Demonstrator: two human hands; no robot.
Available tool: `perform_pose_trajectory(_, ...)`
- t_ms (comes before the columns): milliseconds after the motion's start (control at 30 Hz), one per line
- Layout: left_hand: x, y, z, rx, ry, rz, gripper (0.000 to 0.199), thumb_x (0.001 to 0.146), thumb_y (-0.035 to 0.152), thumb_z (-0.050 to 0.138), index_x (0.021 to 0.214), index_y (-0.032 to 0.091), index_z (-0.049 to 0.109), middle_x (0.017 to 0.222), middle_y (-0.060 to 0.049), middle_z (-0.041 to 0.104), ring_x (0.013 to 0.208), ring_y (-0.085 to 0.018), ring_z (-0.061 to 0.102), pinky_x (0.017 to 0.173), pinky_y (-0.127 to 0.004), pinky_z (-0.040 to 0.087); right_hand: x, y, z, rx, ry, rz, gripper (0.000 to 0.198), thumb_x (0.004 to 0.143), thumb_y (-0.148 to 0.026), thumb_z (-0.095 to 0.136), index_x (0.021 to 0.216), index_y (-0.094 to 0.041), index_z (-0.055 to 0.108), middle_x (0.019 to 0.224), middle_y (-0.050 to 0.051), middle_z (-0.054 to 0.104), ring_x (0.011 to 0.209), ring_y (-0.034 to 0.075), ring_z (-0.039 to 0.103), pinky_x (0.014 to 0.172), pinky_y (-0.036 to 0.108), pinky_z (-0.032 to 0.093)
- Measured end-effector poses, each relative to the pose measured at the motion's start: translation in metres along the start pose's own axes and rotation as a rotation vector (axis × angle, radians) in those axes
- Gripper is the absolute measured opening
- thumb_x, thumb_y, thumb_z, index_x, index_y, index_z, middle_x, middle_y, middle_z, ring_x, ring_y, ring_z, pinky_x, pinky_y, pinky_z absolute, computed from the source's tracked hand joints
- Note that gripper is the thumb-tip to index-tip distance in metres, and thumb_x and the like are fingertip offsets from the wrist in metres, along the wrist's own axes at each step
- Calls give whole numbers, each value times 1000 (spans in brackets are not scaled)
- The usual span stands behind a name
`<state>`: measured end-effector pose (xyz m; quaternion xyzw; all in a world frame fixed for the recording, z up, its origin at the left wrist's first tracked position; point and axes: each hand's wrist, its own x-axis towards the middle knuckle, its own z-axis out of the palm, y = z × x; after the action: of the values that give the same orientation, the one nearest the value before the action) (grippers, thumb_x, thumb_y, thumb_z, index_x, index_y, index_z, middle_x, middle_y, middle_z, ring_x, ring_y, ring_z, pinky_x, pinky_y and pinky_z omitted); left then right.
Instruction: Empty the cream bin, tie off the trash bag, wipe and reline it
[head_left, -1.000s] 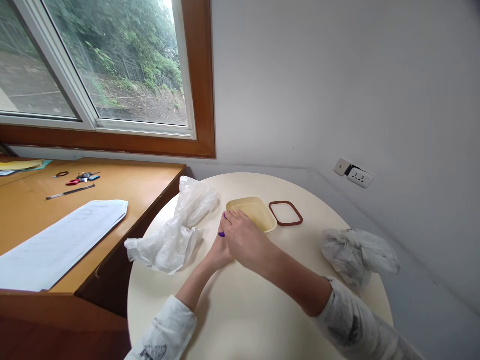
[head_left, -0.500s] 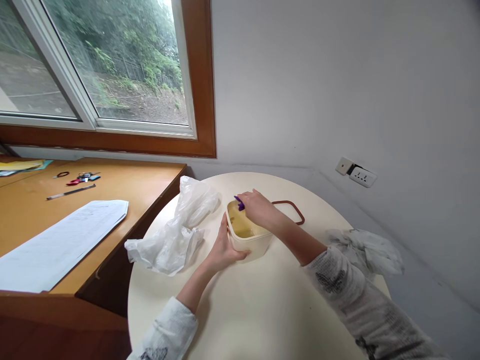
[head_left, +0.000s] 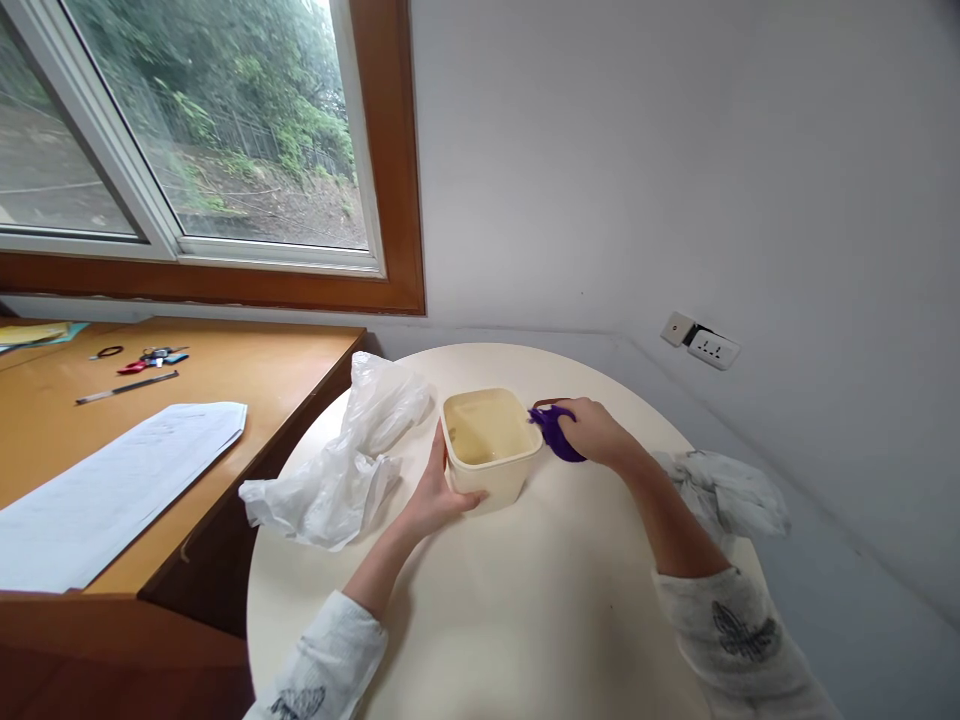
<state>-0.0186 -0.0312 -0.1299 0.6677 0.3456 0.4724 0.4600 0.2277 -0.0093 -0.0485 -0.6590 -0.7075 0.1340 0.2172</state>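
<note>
A cream, squarish plastic food container [head_left: 501, 487] stands upright and uncovered on the round table, some brownish marks on its inner wall. My left hand [head_left: 437, 495] grips its left near corner, thumb along the front. Just off the container's right rim, my right hand [head_left: 596, 432] is closed on a crumpled purple cloth [head_left: 556, 433]. Behind that hand, the brown rim of a lid [head_left: 551, 402] shows only in a small part; the hand and cloth hide the rest.
White plastic bags [head_left: 330, 490] lie crumpled left of the container. Another knotted plastic bag [head_left: 739, 495] sits at the table's right edge by the wall. A wooden desk [head_left: 300, 370] on the left bears papers [head_left: 127, 490], a pen [head_left: 127, 387] and keys [head_left: 157, 357].
My right hand has come out of the container with the purple cloth and moved right, beyond the rim. My left hand keeps its hold on the container.
</note>
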Motion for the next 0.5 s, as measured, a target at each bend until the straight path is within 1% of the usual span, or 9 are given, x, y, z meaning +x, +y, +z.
perform_pose_trajectory(67,0,-3,-2,28,26,-8,103,66,31,71,143,27,4,144,-11,29,132,-31,26,106,-46,26,-2,22,14,5,81,71,28,78,-12,36,78,-19,64,74,3,66,65,13,58,55,20,38)
perform_pose_trajectory(133,1,-8,-3,51,68,-10,97,68,34,69,143,29,8,145,-9,28,134,-30,22,108,-46,22,-2,41,32,-10,146,115,32,78,-12,34,87,-18,64,79,4,66,73,15,60,62,22,41)
perform_pose_trajectory(200,1,-11,-4,54,111,-7,95,68,35,69,142,29,10,146,-8,26,135,-30,20,109,-46,20,0,53,49,-23,214,135,38,80,-11,31,103,-17,61,95,7,66,88,17,60,74,24,42)
perform_pose_trajectory(267,1,-14,-2,42,141,-9,96,66,36,71,142,29,12,145,-8,26,135,-31,19,109,-46,21,3,61,65,-42,271,135,43,82,-10,29,117,-14,53,113,9,60,105,18,54,86,27,38)
perform_pose_trajectory(300,1,-15,-1,32,146,-16,97,65,36,72,142,29,13,145,-9,27,134,-31,20,108,-46,22,5,64,73,-55,287,127,44,83,-10,29,122,-13,50,119,10,57,110,18,51,90,28,36)
perform_pose_trajectory(367,1,-18,3,6,139,-36,98,63,35,74,141,29,14,142,-11,29,132,-32,25,106,-46,26,7,68,87,-80,287,99,44,83,-10,31,124,-13,49,123,10,55,114,19,48,94,31,32)
perform_pose_trajectory(500,2,-29,11,-26,141,-74,92,61,34,76,136,24,24,134,-14,37,127,-32,33,101,-48,32,7,73,113,-131,246,52,38,83,-13,39,118,-14,54,117,10,59,110,21,50,94,36,28)
